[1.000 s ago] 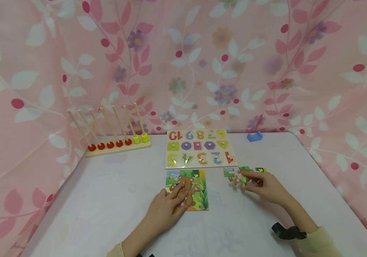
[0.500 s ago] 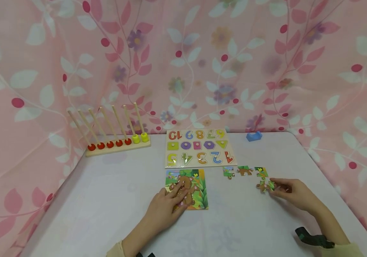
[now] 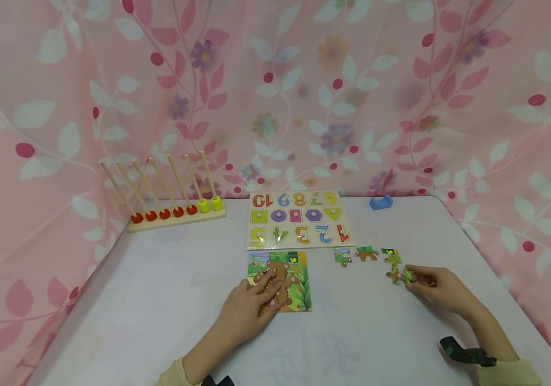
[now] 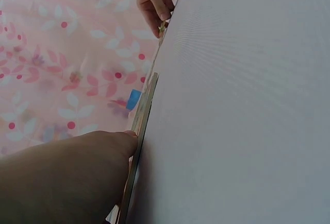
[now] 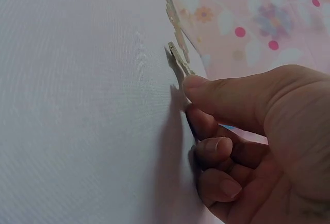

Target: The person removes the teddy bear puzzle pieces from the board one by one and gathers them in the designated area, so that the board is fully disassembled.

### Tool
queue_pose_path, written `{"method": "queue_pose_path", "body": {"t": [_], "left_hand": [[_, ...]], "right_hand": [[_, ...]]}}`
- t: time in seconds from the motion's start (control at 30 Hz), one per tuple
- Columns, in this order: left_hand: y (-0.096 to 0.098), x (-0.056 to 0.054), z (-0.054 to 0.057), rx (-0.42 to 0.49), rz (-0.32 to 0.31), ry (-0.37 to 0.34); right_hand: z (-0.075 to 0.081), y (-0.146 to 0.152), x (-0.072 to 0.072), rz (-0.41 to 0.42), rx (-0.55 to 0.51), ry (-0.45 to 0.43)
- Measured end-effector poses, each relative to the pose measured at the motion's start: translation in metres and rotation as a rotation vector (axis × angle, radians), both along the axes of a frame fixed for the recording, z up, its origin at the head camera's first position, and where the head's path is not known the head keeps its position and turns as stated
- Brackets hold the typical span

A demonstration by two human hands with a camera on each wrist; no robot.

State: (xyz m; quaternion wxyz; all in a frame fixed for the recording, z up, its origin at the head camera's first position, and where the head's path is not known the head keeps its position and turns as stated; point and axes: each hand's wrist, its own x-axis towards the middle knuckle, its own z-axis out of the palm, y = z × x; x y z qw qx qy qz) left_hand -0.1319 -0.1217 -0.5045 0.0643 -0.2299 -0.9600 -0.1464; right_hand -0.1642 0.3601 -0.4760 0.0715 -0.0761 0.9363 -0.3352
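My left hand (image 3: 244, 310) rests with its fingers extended on a square bear puzzle board (image 3: 299, 287), covering the board's lower left part. To the right, my right hand (image 3: 441, 284) pinches a brown and green jigsaw piece (image 3: 397, 275) between thumb and fingertips. That jigsaw piece (image 5: 177, 58) tilts slightly off the white surface in the right wrist view, throwing a shadow. Just behind it lies a yellow and green corner piece (image 3: 392, 255). Farther left are a brown-and-green piece (image 3: 366, 254) and a blue-green piece (image 3: 343, 257), spaced apart in a row.
Behind the bear board lies a wooden number and shape board (image 3: 299, 217). A bead-and-peg rack (image 3: 179, 220) stands at the back left. Near the far edge sits a small blue block (image 3: 381, 202). Pink floral cloth (image 3: 275, 96) surrounds the white table (image 3: 159, 289).
My right hand has carried the jigsaw piece rightward, from the left end of the loose row to just in front of the corner piece. My left hand has stayed on the board.
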Motion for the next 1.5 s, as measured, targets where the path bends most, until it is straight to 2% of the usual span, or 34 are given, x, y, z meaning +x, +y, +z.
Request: {"method": "queue_pose_path", "body": {"t": [0.2,0.4,0.57,0.83,1.17,1.33,1.5], "left_hand": [[0.000,-0.001,0.002,0.020,-0.005,0.017],[0.000,-0.001,0.002,0.012,0.004,0.001],[0.000,0.002,0.000,0.017,-0.007,-0.025],[0.001,0.003,-0.002,0.029,-0.008,-0.043],[0.000,0.002,0.001,0.015,-0.002,-0.016],[0.000,0.002,0.000,0.006,-0.003,-0.008],[0.000,0.002,0.000,0.005,0.000,-0.010]], "right_hand": [[0.005,-0.001,-0.004,0.051,0.037,0.016],[0.008,-0.003,-0.007,0.082,0.074,0.009],[0.006,-0.003,-0.005,0.058,0.079,-0.020],[0.004,-0.001,-0.004,0.023,0.090,0.023],[0.007,-0.001,-0.004,0.017,0.104,0.043],[0.016,-0.005,-0.005,-0.012,0.105,0.130],[0.027,-0.018,-0.015,-0.038,0.083,0.218]]}}
